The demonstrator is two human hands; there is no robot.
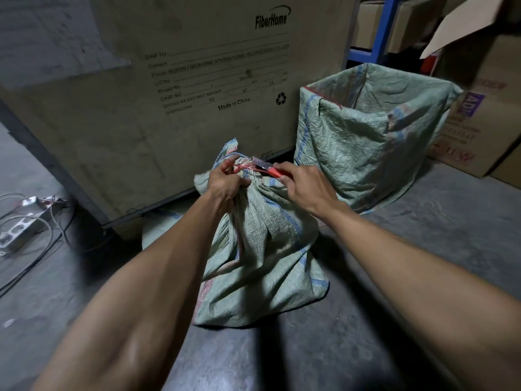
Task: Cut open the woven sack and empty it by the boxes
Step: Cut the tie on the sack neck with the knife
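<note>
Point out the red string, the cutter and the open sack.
red string (243, 167): head view, knot at the tied neck.
cutter (268, 169): head view, red handle.
open sack (363, 145): head view, front wall.

Much stays out of sight around the tied sack

The sack (262, 244) hides its contents; the cutter (270, 170) handle is buried in the right hand (304, 187), its blade blurred against the red string (242, 168). The crate (169, 94) and the cardboard boxes (479, 122) run past the frame, the crate's small print too faint to read.
</note>
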